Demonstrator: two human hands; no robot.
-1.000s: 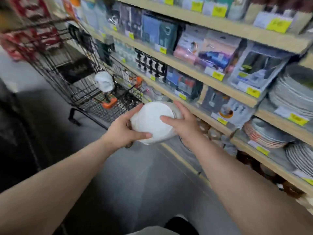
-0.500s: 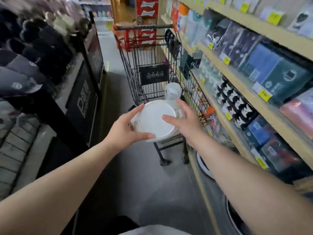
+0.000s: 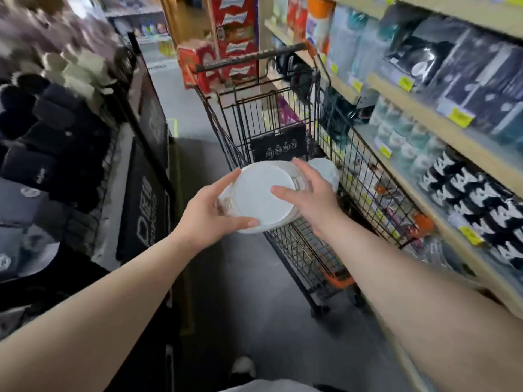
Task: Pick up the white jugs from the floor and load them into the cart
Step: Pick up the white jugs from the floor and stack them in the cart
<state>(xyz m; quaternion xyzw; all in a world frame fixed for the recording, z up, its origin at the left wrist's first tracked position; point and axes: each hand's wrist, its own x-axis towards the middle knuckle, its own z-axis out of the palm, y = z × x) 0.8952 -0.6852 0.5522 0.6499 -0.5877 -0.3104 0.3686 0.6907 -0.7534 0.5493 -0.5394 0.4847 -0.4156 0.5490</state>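
Observation:
I hold a white jug (image 3: 261, 198) with both hands, its round flat bottom turned toward me. My left hand (image 3: 208, 213) grips its left side and my right hand (image 3: 310, 199) grips its right side. The jug hovers at the near end of a black wire shopping cart (image 3: 365, 176), just over its rim. Inside the cart, behind my right hand, stands another white jug (image 3: 325, 171), partly hidden.
Wooden shelves (image 3: 441, 120) with packaged goods and yellow price tags run along the right, close against the cart. A dark display rack (image 3: 147, 154) with plush items and hats lines the left. Grey floor (image 3: 249, 295) lies between. Red boxes (image 3: 235, 38) are stacked beyond the cart.
The view has swung left to face the cart down the aisle. Both hands carried the jug toward the cart, which now looms closer, with the jug at its near rim.

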